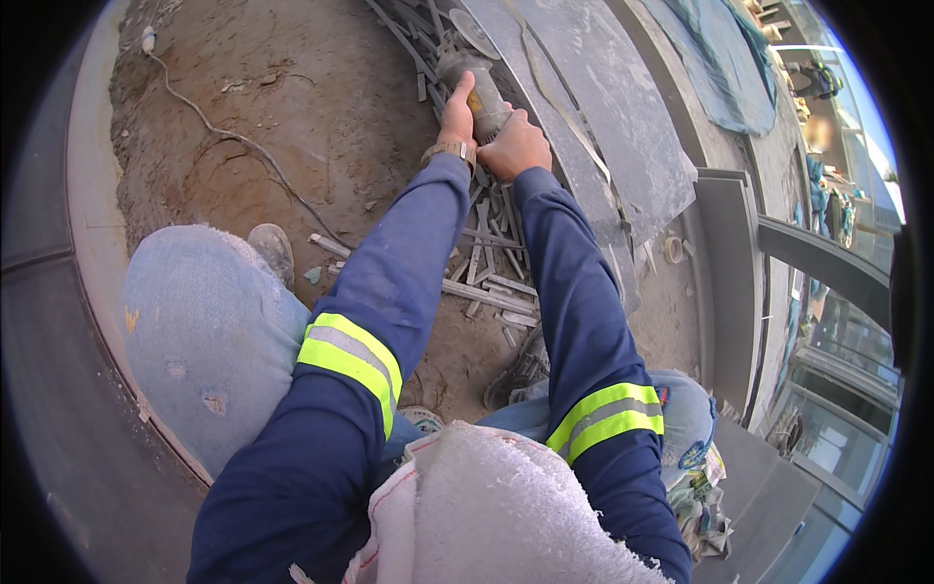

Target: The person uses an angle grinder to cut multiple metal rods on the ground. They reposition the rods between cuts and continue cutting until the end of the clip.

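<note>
Both my arms, in navy sleeves with reflective bands, stretch forward to an angle grinder [488, 105]. My left hand [457, 119] is closed along the left side of its body, thumb pointing forward. Farther back, my right hand [518, 148] wraps round the rear of the grinder. The grinder's disc [474, 34] is at the far end, close to the edge of a large grey slab [593, 97]; whether it touches the slab I cannot tell. Under and behind the grinder lie several narrow cut strips [491, 282] in a loose heap.
A pale cable [229, 133] runs over the sandy ground [233, 88] to a connector [149, 39] at far left. A blue cloth [715, 58] lies beyond the slab. Dark metal frame pieces [730, 263] stand at right. My bent left knee [199, 331] juts out on the left.
</note>
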Action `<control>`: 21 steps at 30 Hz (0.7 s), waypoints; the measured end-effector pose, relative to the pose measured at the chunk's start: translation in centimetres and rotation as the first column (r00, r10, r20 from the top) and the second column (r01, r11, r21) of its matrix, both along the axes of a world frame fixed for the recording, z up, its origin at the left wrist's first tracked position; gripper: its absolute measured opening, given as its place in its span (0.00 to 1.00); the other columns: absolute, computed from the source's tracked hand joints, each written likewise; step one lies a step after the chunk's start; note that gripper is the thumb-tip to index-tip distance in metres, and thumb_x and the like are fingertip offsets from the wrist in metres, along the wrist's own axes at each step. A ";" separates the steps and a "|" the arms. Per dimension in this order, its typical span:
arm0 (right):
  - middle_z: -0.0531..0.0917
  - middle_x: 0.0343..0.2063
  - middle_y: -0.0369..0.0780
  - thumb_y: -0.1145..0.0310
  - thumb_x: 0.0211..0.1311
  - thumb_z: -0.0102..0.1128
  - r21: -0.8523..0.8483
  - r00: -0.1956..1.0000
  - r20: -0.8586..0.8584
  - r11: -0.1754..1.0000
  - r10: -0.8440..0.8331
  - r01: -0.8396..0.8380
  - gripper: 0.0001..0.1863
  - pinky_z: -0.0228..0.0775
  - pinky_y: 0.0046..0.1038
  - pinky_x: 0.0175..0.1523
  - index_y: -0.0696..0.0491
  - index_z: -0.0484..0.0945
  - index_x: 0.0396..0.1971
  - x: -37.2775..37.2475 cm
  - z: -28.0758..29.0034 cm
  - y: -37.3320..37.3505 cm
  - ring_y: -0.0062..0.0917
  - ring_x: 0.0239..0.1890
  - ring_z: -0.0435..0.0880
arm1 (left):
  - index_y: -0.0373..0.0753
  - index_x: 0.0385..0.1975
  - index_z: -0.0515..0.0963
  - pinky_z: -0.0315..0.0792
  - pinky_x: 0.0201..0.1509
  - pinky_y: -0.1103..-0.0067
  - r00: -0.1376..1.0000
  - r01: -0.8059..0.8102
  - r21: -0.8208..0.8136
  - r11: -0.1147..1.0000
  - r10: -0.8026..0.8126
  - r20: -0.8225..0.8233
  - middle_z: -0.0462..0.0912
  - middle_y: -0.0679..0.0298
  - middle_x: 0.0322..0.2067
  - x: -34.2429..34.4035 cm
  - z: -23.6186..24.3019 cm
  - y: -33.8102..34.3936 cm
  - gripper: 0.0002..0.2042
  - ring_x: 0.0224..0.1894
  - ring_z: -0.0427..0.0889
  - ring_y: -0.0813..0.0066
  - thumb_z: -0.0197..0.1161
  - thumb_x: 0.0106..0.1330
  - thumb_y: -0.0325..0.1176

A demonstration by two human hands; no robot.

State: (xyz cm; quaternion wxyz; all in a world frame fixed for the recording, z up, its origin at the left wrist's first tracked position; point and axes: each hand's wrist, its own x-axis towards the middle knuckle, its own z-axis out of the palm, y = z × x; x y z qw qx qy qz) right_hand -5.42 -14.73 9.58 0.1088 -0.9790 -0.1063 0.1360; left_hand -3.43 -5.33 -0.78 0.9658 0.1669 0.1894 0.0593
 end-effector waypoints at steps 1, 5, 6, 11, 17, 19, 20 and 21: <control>0.84 0.44 0.54 0.50 0.43 0.73 0.002 1.000 0.002 1.000 0.001 -0.001 0.43 0.75 0.41 0.56 0.61 0.69 0.55 0.0 0.0 0.1 0.47 0.49 0.84 | 0.35 0.44 0.77 0.81 0.43 0.62 1.000 0.003 -0.003 1.000 -0.003 -0.003 0.84 0.50 0.36 0.1 -0.1 0.2 0.26 0.35 0.85 0.54 0.59 0.68 0.57; 0.84 0.44 0.54 0.49 0.42 0.74 -0.014 1.000 -0.002 1.000 -0.015 0.015 0.44 0.75 0.40 0.56 0.61 0.68 0.56 0.4 0.0 0.1 0.47 0.50 0.84 | 0.36 0.44 0.77 0.81 0.43 0.62 0.999 0.037 -0.010 0.999 -0.037 -0.035 0.84 0.52 0.35 0.6 -0.4 0.1 0.25 0.35 0.85 0.55 0.59 0.68 0.56; 0.84 0.44 0.54 0.49 0.43 0.73 -0.008 1.000 -0.008 1.000 -0.007 0.007 0.44 0.76 0.40 0.56 0.61 0.68 0.56 0.3 0.1 0.3 0.46 0.50 0.84 | 0.36 0.44 0.77 0.81 0.43 0.62 1.000 0.024 0.003 1.000 -0.024 -0.018 0.84 0.52 0.35 0.8 -0.8 0.4 0.25 0.35 0.85 0.55 0.59 0.68 0.56; 0.84 0.44 0.55 0.52 0.42 0.73 -0.010 1.000 -0.013 1.000 -0.004 0.004 0.43 0.76 0.39 0.56 0.62 0.67 0.56 0.6 -0.3 -0.5 0.47 0.49 0.84 | 0.35 0.48 0.74 0.80 0.44 0.61 0.998 0.037 0.003 0.999 -0.037 -0.047 0.82 0.48 0.37 0.5 0.0 -0.1 0.27 0.37 0.84 0.52 0.59 0.67 0.58; 0.84 0.43 0.55 0.52 0.45 0.71 0.021 0.999 -0.038 1.000 -0.022 0.023 0.41 0.77 0.39 0.55 0.62 0.68 0.55 -0.5 0.6 -1.0 0.46 0.48 0.85 | 0.36 0.46 0.74 0.80 0.43 0.60 0.997 0.039 0.012 0.999 -0.038 -0.065 0.83 0.49 0.37 -0.5 0.9 -0.6 0.26 0.36 0.84 0.51 0.59 0.67 0.57; 0.84 0.43 0.55 0.51 0.45 0.71 0.028 0.999 -0.037 1.000 -0.007 0.008 0.41 0.77 0.39 0.55 0.62 0.68 0.55 -0.9 0.6 -1.1 0.46 0.48 0.85 | 0.36 0.45 0.74 0.80 0.43 0.59 0.997 0.024 -0.001 1.000 -0.024 -0.069 0.83 0.51 0.36 -0.9 0.9 -0.7 0.25 0.35 0.84 0.51 0.60 0.67 0.56; 0.84 0.43 0.55 0.51 0.45 0.71 0.023 0.999 -0.032 1.000 -0.004 0.005 0.41 0.77 0.39 0.54 0.62 0.68 0.54 -1.1 0.7 -1.3 0.46 0.48 0.85 | 0.36 0.46 0.74 0.80 0.43 0.60 0.998 0.026 -0.013 1.000 -0.027 -0.062 0.83 0.51 0.36 -1.1 0.9 -0.8 0.25 0.35 0.84 0.51 0.60 0.67 0.56; 0.84 0.43 0.54 0.50 0.45 0.72 0.010 0.999 -0.046 1.000 -0.012 0.013 0.41 0.77 0.39 0.55 0.61 0.68 0.55 -1.2 0.7 -1.4 0.46 0.48 0.85 | 0.36 0.46 0.74 0.80 0.42 0.60 0.997 0.031 -0.016 0.999 -0.032 -0.064 0.82 0.51 0.36 -1.3 0.9 -0.9 0.25 0.36 0.84 0.51 0.60 0.67 0.56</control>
